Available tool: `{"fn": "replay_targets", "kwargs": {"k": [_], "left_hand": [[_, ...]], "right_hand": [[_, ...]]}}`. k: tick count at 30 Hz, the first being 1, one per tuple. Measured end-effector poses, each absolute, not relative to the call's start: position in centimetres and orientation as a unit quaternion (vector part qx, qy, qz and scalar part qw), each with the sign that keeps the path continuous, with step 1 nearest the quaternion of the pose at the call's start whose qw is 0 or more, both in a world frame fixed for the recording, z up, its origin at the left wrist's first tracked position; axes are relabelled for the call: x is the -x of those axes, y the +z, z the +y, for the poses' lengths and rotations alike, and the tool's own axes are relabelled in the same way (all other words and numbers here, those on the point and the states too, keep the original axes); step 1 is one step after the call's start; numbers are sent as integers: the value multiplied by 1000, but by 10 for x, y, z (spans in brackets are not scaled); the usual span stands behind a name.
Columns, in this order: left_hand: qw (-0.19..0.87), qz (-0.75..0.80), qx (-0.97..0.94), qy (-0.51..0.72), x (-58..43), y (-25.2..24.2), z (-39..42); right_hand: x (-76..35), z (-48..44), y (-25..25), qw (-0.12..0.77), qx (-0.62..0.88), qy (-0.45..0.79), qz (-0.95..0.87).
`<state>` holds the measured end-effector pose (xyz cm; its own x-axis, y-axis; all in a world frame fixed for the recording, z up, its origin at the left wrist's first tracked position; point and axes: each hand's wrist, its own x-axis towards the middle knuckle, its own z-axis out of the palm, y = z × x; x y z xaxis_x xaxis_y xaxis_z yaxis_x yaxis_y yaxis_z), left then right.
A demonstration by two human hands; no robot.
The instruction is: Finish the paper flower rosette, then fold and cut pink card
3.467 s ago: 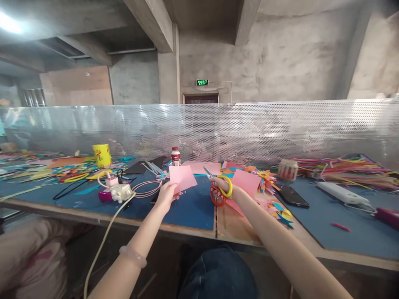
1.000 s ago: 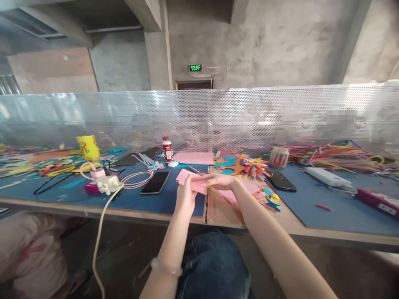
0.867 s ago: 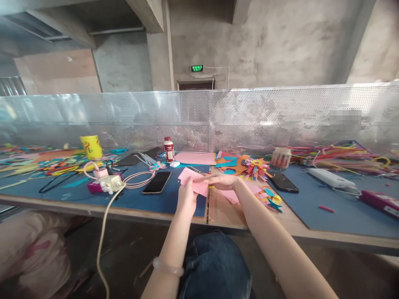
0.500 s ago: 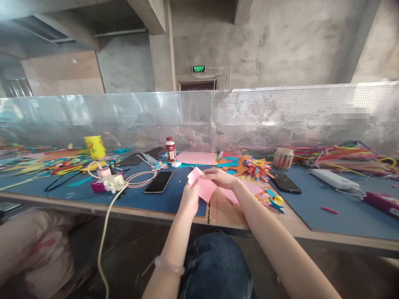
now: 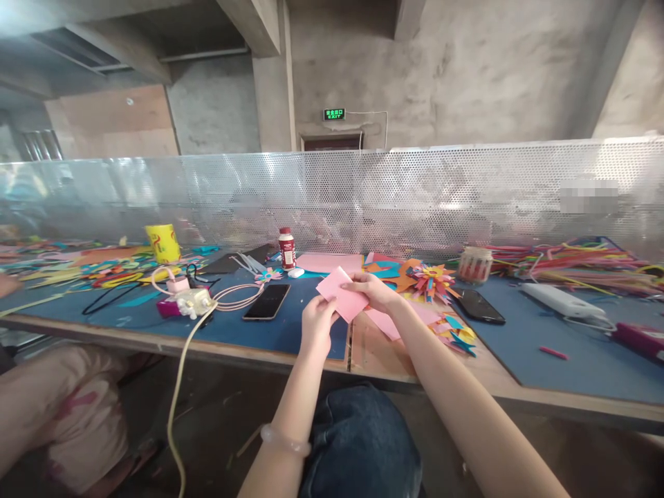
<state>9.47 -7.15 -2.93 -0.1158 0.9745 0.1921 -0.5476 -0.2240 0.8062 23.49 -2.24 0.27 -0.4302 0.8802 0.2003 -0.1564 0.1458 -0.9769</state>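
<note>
A paper piece is pinched between the left hand and the right hand, above the desk's near edge. Left of the hands a phone lies on the desk, with a charger further left. Behind them stand a bottle and a flat paper sheet. A paper flower and a second phone lie to the right. A screen runs behind the desk.

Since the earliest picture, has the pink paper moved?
Yes. The pink paper shifted right: once just under the red-capped bottle, now clearly to its right.
</note>
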Motion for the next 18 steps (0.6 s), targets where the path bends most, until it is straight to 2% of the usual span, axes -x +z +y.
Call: {"fn": "replay_targets", "kwargs": {"k": [6,18], "left_hand": [[536,299,-401,681,-96,-30,-74],[549,304,-403,666,-93,-29,-74]], "right_hand": [[-237,-21,2,456,284,579,-614],[-238,-24,5,398,305,563,-657]]}}
